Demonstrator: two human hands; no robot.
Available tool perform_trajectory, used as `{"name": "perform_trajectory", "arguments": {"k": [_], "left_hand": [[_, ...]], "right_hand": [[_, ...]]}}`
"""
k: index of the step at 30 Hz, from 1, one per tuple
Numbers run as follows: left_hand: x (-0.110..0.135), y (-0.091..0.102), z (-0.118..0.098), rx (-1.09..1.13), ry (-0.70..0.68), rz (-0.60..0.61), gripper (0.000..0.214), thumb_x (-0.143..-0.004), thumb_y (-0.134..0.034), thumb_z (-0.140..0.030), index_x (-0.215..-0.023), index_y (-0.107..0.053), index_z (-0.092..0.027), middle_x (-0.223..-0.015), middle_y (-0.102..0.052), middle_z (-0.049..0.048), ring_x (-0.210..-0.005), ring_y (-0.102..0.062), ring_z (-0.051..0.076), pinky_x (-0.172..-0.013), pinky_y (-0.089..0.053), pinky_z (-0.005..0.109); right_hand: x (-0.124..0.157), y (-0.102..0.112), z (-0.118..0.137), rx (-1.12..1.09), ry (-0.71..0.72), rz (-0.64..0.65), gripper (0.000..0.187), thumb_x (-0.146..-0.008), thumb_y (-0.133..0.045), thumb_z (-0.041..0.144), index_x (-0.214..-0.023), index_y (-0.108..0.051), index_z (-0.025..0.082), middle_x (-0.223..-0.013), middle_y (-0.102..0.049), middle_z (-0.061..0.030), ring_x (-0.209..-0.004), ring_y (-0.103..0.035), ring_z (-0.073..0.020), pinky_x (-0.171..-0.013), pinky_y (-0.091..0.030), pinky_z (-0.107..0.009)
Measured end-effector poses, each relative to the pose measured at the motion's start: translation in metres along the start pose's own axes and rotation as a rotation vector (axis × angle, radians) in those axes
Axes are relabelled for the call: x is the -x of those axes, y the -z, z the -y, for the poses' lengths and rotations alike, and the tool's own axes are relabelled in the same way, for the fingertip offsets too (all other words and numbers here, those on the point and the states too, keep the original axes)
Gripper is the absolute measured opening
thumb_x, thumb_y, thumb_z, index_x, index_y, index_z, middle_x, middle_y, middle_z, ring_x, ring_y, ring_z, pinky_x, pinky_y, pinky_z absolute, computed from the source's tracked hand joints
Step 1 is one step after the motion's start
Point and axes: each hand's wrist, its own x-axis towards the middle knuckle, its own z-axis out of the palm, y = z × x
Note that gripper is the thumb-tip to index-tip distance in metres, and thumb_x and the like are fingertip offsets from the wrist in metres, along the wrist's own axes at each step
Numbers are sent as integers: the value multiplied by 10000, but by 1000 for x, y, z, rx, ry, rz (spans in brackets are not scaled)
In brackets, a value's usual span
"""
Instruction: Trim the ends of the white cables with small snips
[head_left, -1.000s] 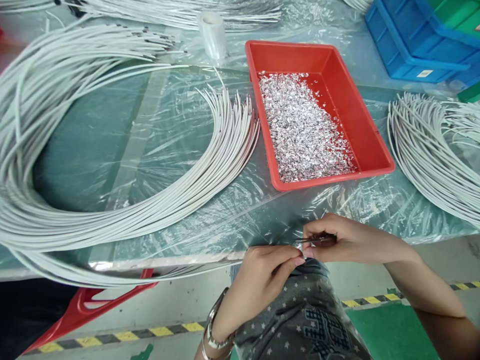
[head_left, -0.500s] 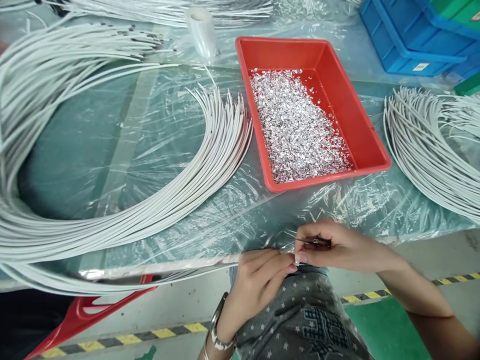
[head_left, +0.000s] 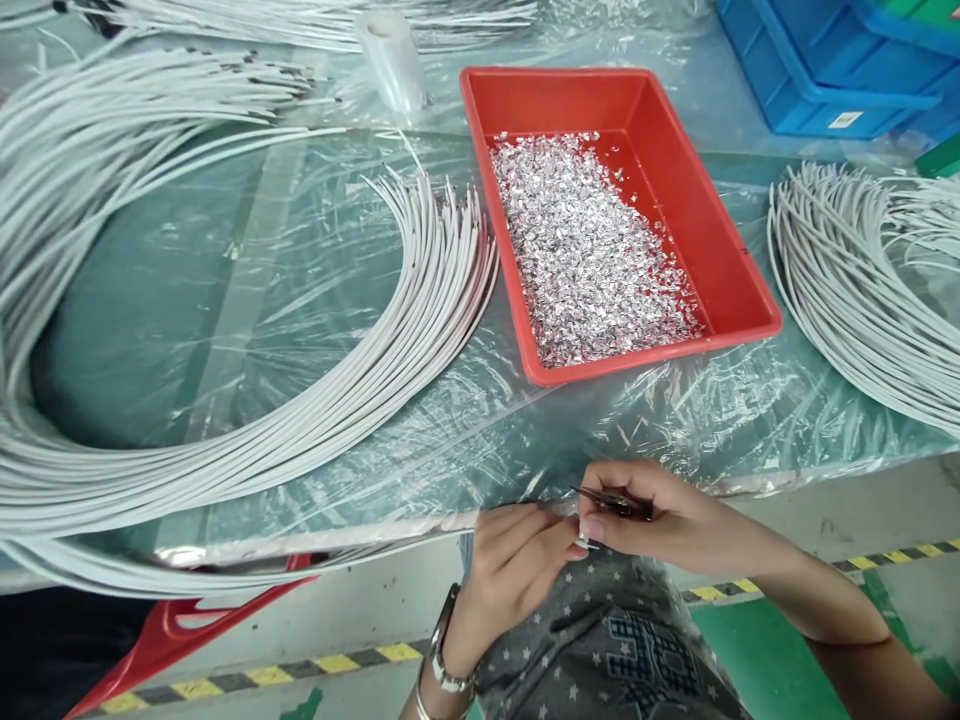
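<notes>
My left hand (head_left: 514, 565) and my right hand (head_left: 645, 520) meet at the table's near edge, fingertips touching. The left pinches the end of a thin white cable that runs off to the left along the edge. The right is closed round slim dark tweezers (head_left: 611, 500) and presses a tiny silvery piece (head_left: 583, 542) against the cable end. A red tray (head_left: 750, 290) with a heap of silvery foil bits (head_left: 592, 250) lies just beyond my hands. A big curved bundle of white cables (head_left: 390, 350) fans across the table to the left.
A second white cable bundle (head_left: 847, 290) lies at the right. Blue bins (head_left: 825, 70) stand at the back right, a clear tape roll (head_left: 390, 60) at the back. Crinkled plastic sheet (head_left: 315, 260) covers the green table. A red stool (head_left: 172, 630) is below left.
The view has shifted, so the tray and cables sit slightly further left and my hands lower. Both hands stay together at the cable end; the tweezers have tilted a little.
</notes>
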Motion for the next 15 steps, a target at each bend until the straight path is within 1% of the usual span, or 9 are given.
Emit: {"name": "perform_trajectory", "arguments": {"k": [4,8,15], "left_hand": [[3,-1,2,-13,-45,-33,152,-1024,-487,-166,-932,-604,-137,-658,-648,20,-515,-511,128,-489,-415,250],[3,-1,4,-28,-69,-50,164,-1025,-485,-165,-925,-609,-127,-682,-666,30,-537,-517,130,-506,-429,253],[2,-1,4,-44,-80,-52,144,-1016,-498,-145,-922,-606,-123,-672,-667,35,-530,-509,131,-489,-425,252]], "right_hand": [[2,-6,-4,-28,22,-29,297,-922,-660,385,-791,-514,162,-702,-407,46,-626,-330,-94,-556,-261,-227],[5,-12,-10,-42,50,-72,301,-958,-606,401,-798,-503,168,-720,-409,41,-639,-337,-99,-568,-267,-233],[6,-17,-16,-22,131,-126,276,-989,-577,340,-786,-479,181,-701,-332,57,-635,-299,-98,-568,-248,-232]]}}
